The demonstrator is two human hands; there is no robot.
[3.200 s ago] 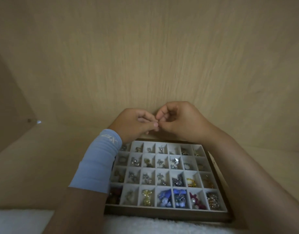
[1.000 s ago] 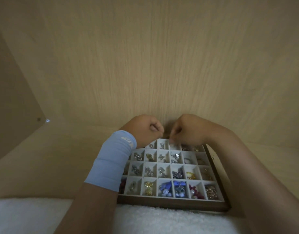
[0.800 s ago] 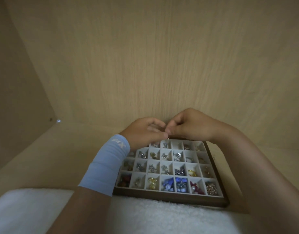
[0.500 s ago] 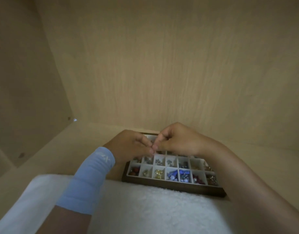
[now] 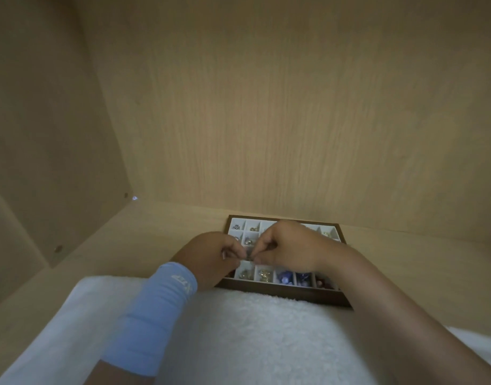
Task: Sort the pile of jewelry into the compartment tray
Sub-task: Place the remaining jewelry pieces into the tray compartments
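Two grips, left grip (image 5: 211, 258) and right grip (image 5: 290, 247), fingertips together, both pinching one dark piece (image 5: 249, 257) above tray (image 5: 283, 295) middle rows. A second ago apart; since rejoined, drifted nearer. Piece not yet dropped, likely being untangled or fastened. Count: one tray, cells partly hidden, most seen hold jewelry; one towel (image 5: 238, 329); one wristband (image 5: 155, 312), left wrist.

1 view is supplied, from a wide-angle camera worn on the head. The lens is directed forward and down towards a wooden back panel (image 5: 266, 107), which fills the upper frame. The compartment tray (image 5: 283, 295) is seen from its near edge, low and centred. The left hand (image 5: 208, 257) and right hand (image 5: 291, 250), pinching 1 small jewelry piece (image 5: 249, 257) together, are viewed from close behind.
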